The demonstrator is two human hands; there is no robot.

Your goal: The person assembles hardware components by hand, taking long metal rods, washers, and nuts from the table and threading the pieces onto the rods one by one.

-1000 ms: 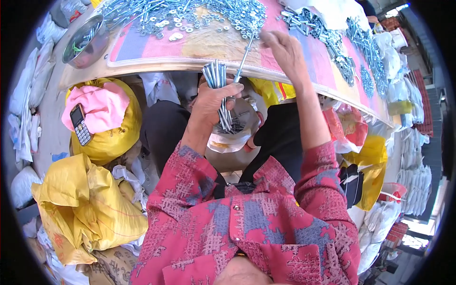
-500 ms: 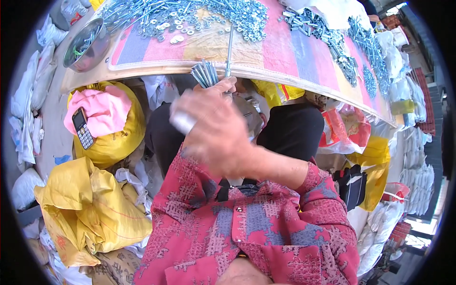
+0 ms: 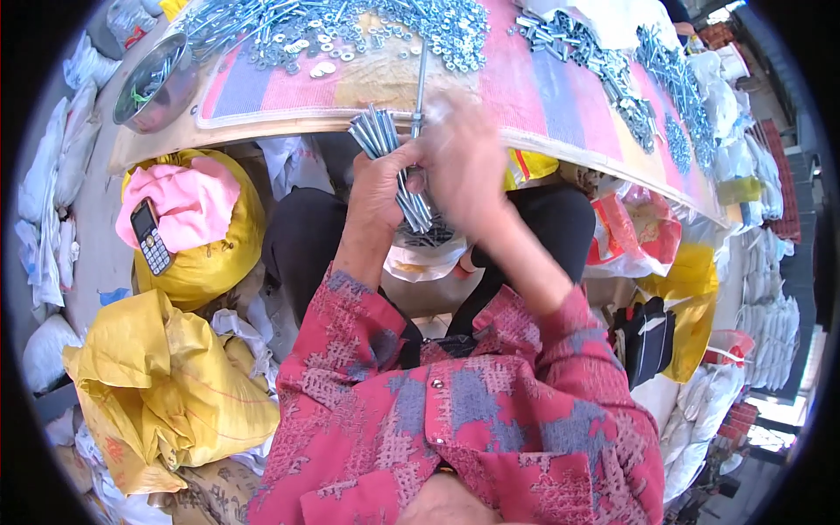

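A bundle of slim metal bolts point(image 3: 378, 133) is gripped in my left hand point(image 3: 378, 188), at the near edge of the table. The bolts stick out above and below the closed fingers. A single long metal rod point(image 3: 423, 79) stands up against the table edge, its lower part beside my left thumb and a nut-like collar low on it. Whether my left thumb touches the rod is hard to see. Just to the right of the rod is my right hand point(image 3: 468, 166), smeared by motion; its fingers and anything in them cannot be made out.
Piles of washers point(image 3: 459, 39) and bolts lie across the striped cloth point(image 3: 367, 87) on the table. At its left end sits a metal bowl point(image 3: 188, 92). A yellow sack point(image 3: 227, 254) bears a pink cloth point(image 3: 197, 197) and a phone point(image 3: 150, 238). Between my knees is a white bag point(image 3: 424, 262).
My right hand has swung from over my left hand to its right, beside the rod. My left hand with the bolts is now uncovered.
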